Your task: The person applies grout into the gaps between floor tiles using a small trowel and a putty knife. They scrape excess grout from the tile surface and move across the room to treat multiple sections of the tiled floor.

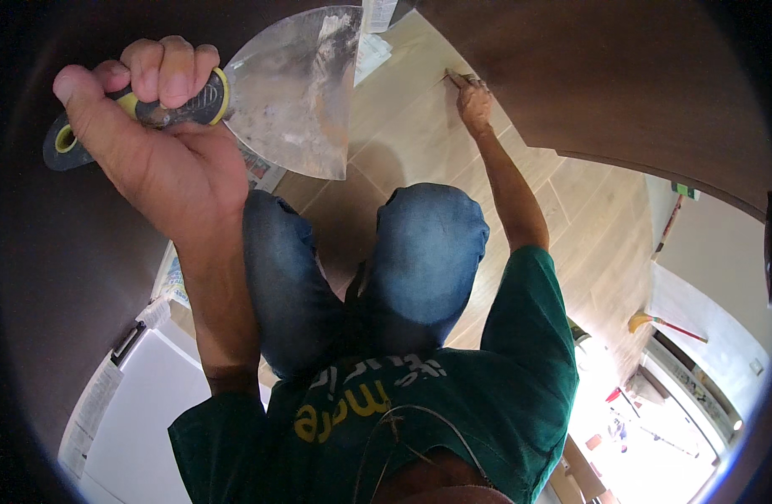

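Observation:
Close in front at the upper left, my left hand (172,164) is wrapped round the black and yellow handle of a wide putty knife (292,94). Its broad metal blade points right and carries pale, dried smears. Farther off, my right arm stretches down to the tiled floor (407,80). There my right hand (475,105) is closed, its fingertips at the floor beside the edge of a dark brown panel (621,80). Whatever it may hold is too small to make out.
Another dark surface (75,277) rises along the left. Sheets of newspaper (373,52) lie by its foot. Between the two dark surfaces are my bent knees (428,244). A broom (667,328) lies at the right, near a bright opening (630,428).

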`<state>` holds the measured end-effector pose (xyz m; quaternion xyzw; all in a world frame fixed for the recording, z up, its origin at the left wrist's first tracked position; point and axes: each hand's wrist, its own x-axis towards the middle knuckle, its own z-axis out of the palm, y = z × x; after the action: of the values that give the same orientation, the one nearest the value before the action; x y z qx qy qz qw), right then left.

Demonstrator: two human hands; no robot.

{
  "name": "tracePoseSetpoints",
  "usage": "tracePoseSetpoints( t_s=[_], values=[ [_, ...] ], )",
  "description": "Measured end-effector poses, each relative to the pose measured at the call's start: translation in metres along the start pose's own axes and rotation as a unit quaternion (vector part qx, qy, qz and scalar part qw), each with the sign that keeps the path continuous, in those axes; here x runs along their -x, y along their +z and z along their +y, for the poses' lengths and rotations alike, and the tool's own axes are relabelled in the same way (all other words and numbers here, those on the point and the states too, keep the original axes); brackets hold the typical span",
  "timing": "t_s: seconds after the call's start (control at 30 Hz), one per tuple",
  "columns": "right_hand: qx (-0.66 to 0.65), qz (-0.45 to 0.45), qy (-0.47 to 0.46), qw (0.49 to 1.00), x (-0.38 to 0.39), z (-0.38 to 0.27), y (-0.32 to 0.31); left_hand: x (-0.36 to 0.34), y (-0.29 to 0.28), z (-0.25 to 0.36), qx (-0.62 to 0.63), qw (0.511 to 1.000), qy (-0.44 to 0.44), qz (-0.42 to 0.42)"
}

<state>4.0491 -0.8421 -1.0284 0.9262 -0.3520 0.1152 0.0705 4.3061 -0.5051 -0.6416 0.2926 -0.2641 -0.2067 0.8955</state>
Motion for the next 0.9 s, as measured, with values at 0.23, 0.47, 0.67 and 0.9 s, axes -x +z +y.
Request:
tracePoseSetpoints(
  t_s=[0.23,0.47,0.67,0.9],
  values=[
    [-0.147,-0.063,-0.049,0.986,-0.01,0.016,-0.019,0.002,0.007,0.009,-0.028,0.999,-0.008,0.023],
    [-0.041,0.002,-0.075,0.996,0.01,-0.017,-0.03,0.005,0.013,0.011,-0.033,0.999,0.015,0.039],
    [-0.122,-0.081,-0.007,0.989,-0.022,0.006,-0.039,0.003,0.0,0.018,-0.01,1.0,0.0,0.026],
    [-0.042,-0.148,0.107,0.982,-0.046,-0.011,-0.033,0.006,0.009,0.015,-0.027,0.999,0.018,0.028]
  ],
)
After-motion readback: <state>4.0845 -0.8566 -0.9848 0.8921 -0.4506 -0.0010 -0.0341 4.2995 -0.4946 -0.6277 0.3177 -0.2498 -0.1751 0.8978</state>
